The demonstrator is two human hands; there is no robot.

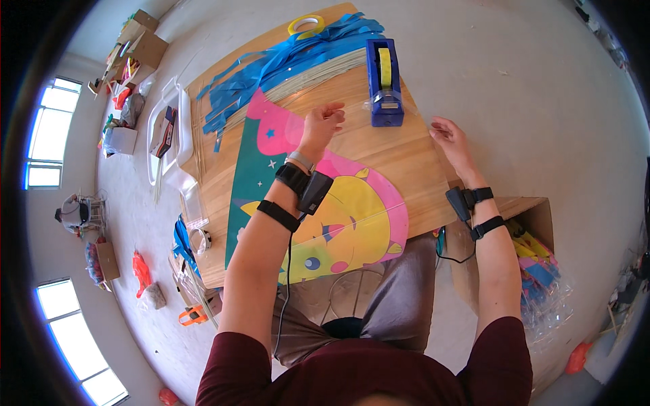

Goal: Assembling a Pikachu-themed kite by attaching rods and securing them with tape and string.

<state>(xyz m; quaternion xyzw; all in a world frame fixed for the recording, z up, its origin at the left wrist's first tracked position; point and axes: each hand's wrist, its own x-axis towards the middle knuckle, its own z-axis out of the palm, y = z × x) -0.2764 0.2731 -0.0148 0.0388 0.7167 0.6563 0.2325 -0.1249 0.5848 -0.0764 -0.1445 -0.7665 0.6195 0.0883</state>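
Note:
My left hand (pixel 323 123) is raised over the pink corner of a colourful cartoon-print sheet (pixel 352 216) lying on the wooden table (pixel 413 162), its fingertips pinched. My right hand (pixel 448 135) is at the table's right edge, fingertips also pinched. A thin strip of clear tape (pixel 413 116) seems to stretch between the two hands, passing just in front of the blue tape dispenser (pixel 384 81), which holds a yellow roll. Both wrists wear black straps with small devices.
Blue plastic strips (pixel 298 61) and a bundle of thin sticks (pixel 305 80) lie at the table's far side, beside a yellow tape roll (pixel 306 26). An open cardboard box (pixel 535 257) of coloured sheets stands to my right. A white tray (pixel 166 128) and clutter sit on the floor to the left.

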